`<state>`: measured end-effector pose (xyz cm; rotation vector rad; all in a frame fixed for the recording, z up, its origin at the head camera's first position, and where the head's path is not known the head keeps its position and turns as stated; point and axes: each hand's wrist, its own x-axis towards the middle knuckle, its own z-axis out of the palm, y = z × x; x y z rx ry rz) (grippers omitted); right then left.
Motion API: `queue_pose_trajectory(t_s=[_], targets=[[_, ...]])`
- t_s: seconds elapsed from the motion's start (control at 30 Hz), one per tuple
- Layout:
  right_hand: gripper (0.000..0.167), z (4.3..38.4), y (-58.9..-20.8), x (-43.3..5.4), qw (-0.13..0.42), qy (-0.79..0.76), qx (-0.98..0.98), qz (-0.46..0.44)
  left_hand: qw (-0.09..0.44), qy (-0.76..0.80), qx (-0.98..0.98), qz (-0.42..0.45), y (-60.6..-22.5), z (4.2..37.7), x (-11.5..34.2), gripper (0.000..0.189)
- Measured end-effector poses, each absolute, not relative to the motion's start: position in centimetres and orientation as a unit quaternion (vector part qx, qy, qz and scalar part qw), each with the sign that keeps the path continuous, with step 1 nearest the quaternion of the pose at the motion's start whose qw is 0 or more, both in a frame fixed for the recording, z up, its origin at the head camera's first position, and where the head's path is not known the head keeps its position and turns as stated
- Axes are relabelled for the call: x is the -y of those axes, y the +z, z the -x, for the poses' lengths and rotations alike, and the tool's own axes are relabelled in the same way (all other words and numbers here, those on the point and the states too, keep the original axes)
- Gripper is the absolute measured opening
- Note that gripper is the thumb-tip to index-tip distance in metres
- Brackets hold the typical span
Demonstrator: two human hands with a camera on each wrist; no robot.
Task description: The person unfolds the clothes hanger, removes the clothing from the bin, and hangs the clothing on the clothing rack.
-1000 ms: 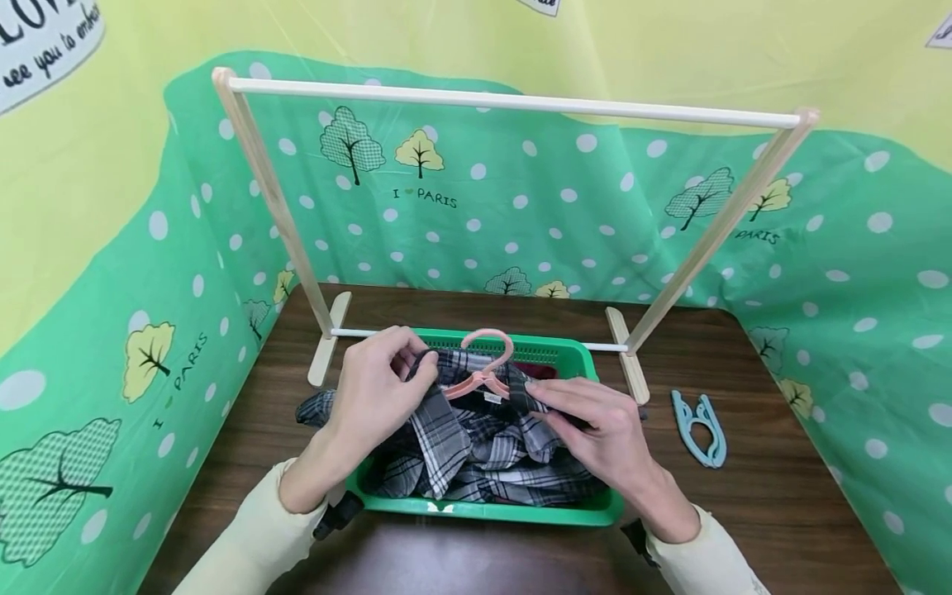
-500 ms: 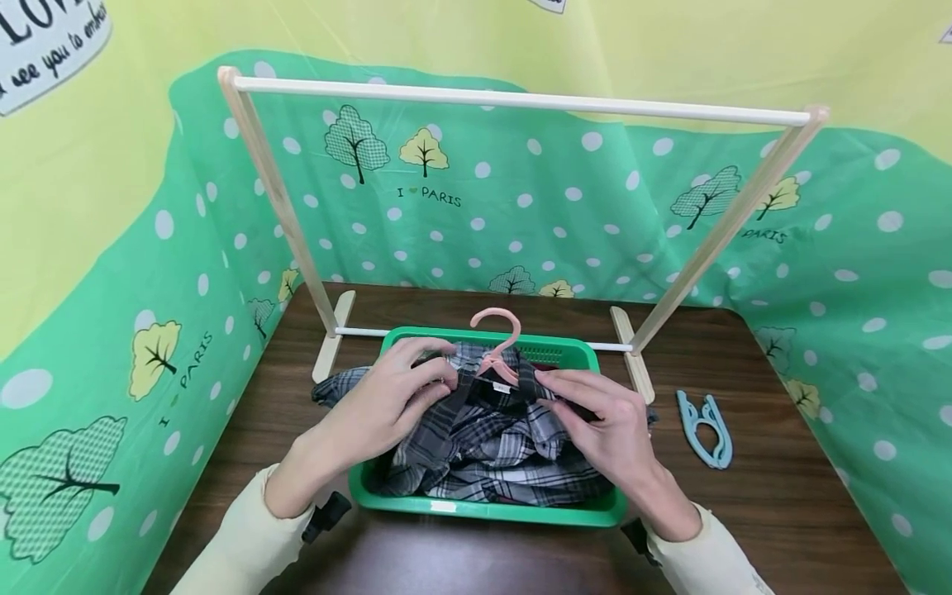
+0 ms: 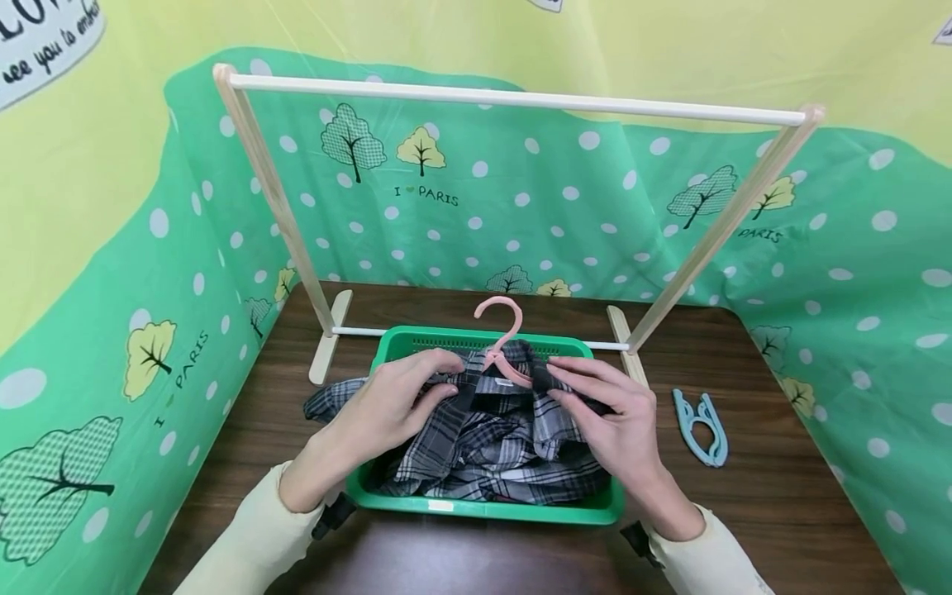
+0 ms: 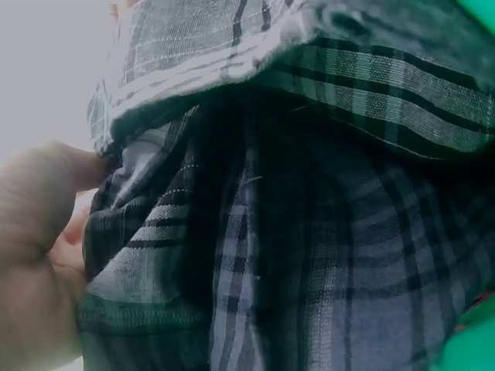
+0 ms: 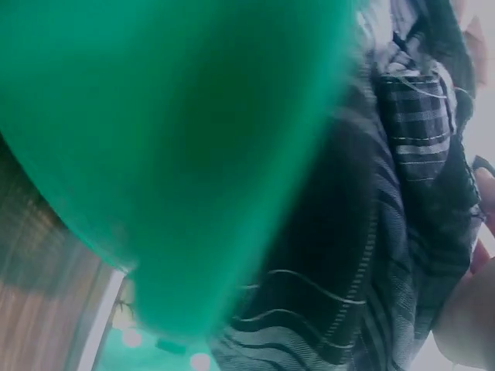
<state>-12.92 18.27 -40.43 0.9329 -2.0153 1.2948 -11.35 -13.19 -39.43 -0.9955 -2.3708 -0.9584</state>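
The pink hanger [image 3: 494,357] stands higher out of the plaid shirt [image 3: 498,450] than it does a second ago, its hook now rising above the back rim of the green basket [image 3: 483,510]. Then, both pink arms show inside the collar; now the left one is covered by cloth and part of the right one shows above the white label [image 3: 504,382].

The left hand [image 3: 397,401] has changed its hold most. A second ago it pinches the shirt's front edge beside the hanger; half a second ago its fingers look looser; now thumb and fingers pinch the cloth left of the collar, and the left wrist view shows the thumb against the bunched fabric. The right hand [image 3: 617,417] pinches the opposite side of the collar, as before, but a little farther to the right. The gap between the two front edges has widened, so more of the dark neck opening shows.

The shirt still lies mostly in the basket, one sleeve over its left side. Unmoved are the basket on the tabletop [image 3: 773,479], the wooden rack [image 3: 513,98] behind it and the blue hanger [image 3: 719,450] at the right.
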Motion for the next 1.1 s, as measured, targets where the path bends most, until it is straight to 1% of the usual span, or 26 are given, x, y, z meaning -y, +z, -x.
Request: queue_pose_trajectory(t_s=[0.07,0.1,0.23,0.3,0.4,0.5,0.57,0.6,0.67,0.7,0.73,0.77,0.8,0.9,1.0,1.1], targets=[[0.018,12.94,-40.27,-18.30,0.286,0.495,0.738,-0.359,0.201,-0.343,0.847,0.352,-39.35,11.39,13.07,0.022],[0.017,12.94,-40.25,-18.30,0.286,0.498,0.731,-0.368,0.204,-0.343,0.848,0.350,-39.33,11.41,13.02,0.021],[0.030,12.91,-40.49,-18.19,0.299,0.467,0.719,-0.420,0.208,-0.340,0.851,0.342,-39.27,11.41,12.95,0.020],[0.032,12.93,-40.66,-18.22,0.303,0.438,0.724,-0.438,0.206,-0.342,0.852,0.340,-39.32,11.40,12.96,0.021],[0.036,12.97,-40.78,-18.43,0.288,0.417,0.735,-0.451,0.202,-0.345,0.851,0.341,-39.32,11.38,13.04,0.022],[0.030,12.96,-40.72,-18.76,0.265,0.431,0.741,-0.442,0.201,-0.346,0.847,0.351,-39.17,11.42,13.10,0.023],[0.026,12.91,-40.59,-18.96,0.253,0.438,0.754,-0.418,0.200,-0.344,0.844,0.359,-39.00,11.47,13.10,0.023],[0.032,12.83,-40.49,-19.03,0.245,0.434,0.770,-0.398,0.200,-0.344,0.843,0.363,-38.92,11.50,13.09,0.023],[0.056,12.71,-40.33,-19.04,0.227,0.406,0.811,-0.356,0.198,-0.343,0.841,0.368,-38.82,11.48,13.15,0.023],[0.064,12.69,-40.28,-19.02,0.216,0.384,0.832,-0.336,0.198,-0.340,0.841,0.371,-38.80,11.45,13.18,0.024],[0.068,12.65,-40.25,-18.99,0.204,0.360,0.852,-0.319,0.199,-0.338,0.839,0.377,-38.80,11.41,13.20,0.025],[0.068,12.64,-40.24,-18.95,0.195,0.339,0.868,-0.308,0.202,-0.335,0.837,0.383,-38.79,11.38,13.18,0.026],[0.062,12.67,-40.26,-18.92,0.191,0.319,0.878,-0.302,0.206,-0.331,0.835,0.390,-38.81,11.34,13.16,0.027],[0.033,12.87,-40.32,-18.87,0.198,0.293,0.884,-0.306,0.218,-0.319,0.828,0.406,-38.87,11.25,13.02,0.030],[0.023,12.91,-40.25,-18.86,0.210,0.298,0.873,-0.323,0.226,-0.314,0.826,0.411,-38.93,11.18,12.84,0.031],[0.022,12.71,-40.18,-18.71,0.221,0.310,0.862,-0.334,0.230,-0.314,0.825,0.409,-39.02,11.09,12.70,0.031]])
